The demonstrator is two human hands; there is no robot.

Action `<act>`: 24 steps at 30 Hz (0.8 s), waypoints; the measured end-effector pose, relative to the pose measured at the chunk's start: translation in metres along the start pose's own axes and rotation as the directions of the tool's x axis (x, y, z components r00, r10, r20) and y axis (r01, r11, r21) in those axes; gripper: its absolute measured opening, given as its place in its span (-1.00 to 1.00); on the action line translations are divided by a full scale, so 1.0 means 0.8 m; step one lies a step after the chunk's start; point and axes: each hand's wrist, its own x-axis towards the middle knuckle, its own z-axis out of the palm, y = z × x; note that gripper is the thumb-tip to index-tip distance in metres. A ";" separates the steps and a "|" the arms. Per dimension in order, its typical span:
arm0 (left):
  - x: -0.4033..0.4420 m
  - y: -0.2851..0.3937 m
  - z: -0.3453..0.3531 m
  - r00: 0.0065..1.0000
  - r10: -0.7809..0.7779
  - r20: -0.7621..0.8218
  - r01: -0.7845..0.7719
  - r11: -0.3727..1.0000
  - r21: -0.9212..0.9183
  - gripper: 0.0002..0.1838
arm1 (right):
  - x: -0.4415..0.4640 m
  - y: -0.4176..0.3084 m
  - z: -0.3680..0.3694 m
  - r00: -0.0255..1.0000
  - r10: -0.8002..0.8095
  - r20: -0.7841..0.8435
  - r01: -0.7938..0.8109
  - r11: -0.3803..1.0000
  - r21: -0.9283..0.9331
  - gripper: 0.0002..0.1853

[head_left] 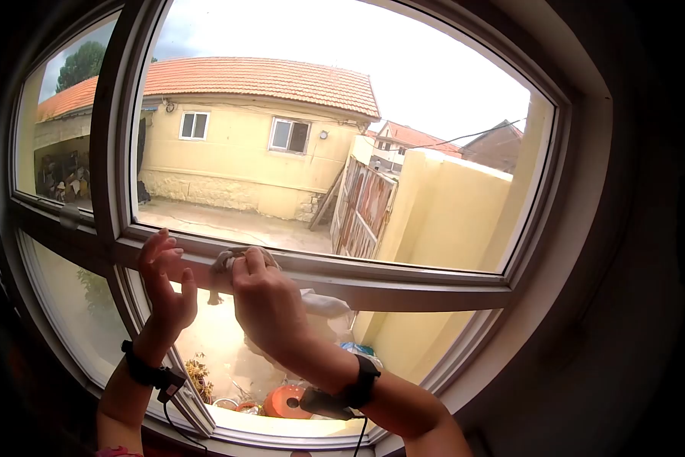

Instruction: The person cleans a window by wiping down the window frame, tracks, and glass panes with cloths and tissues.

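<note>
My right hand (268, 301) is closed on a greyish cloth (222, 266), its fingers pressing a bunched part of it against the window's horizontal crossbar (388, 283). A pale loose part hangs out to the right behind my wrist. My left hand (169, 282) is raised beside it, close to where the crossbar meets the upright frame bar. Its fingers are apart and slightly bent, with nothing in them. Whether its fingertips touch the frame I cannot tell. Each wrist wears a black strap with a small device and a cable.
A large upper glass pane (434, 198) and narrower left panes surround my hands. Outside stand a yellow house (228, 141) with an orange tiled roof, a rusty gate (364, 209) and a yellow wall (456, 213). Below the window are an orange round object (285, 400) and plants (199, 375).
</note>
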 end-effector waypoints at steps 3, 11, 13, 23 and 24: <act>-0.029 0.018 -0.018 0.997 0.005 0.082 0.002 0.997 -0.079 -0.54 | 0.020 -0.016 0.026 0.998 -0.037 0.050 0.030 0.989 0.143 -0.89; -0.007 0.057 -0.039 0.960 -0.183 0.213 0.217 0.965 -0.149 -0.33 | 0.021 -0.020 0.022 0.958 0.107 0.266 -0.283 0.500 0.818 -0.74; -0.011 0.055 -0.040 0.908 -0.284 0.308 0.386 0.852 -0.354 -0.30 | 0.008 -0.015 0.021 0.926 0.084 0.367 -0.369 0.397 0.840 -0.74; -0.018 0.068 -0.045 0.835 -0.503 0.223 0.547 0.807 -0.224 -0.61 | -0.029 0.015 -0.030 0.970 -0.027 0.243 -0.154 0.706 0.691 -0.64; -0.018 0.054 -0.047 0.863 -0.470 0.187 0.498 0.854 -0.151 -0.54 | -0.033 0.020 -0.044 0.981 -0.008 0.195 -0.119 0.768 0.629 -0.65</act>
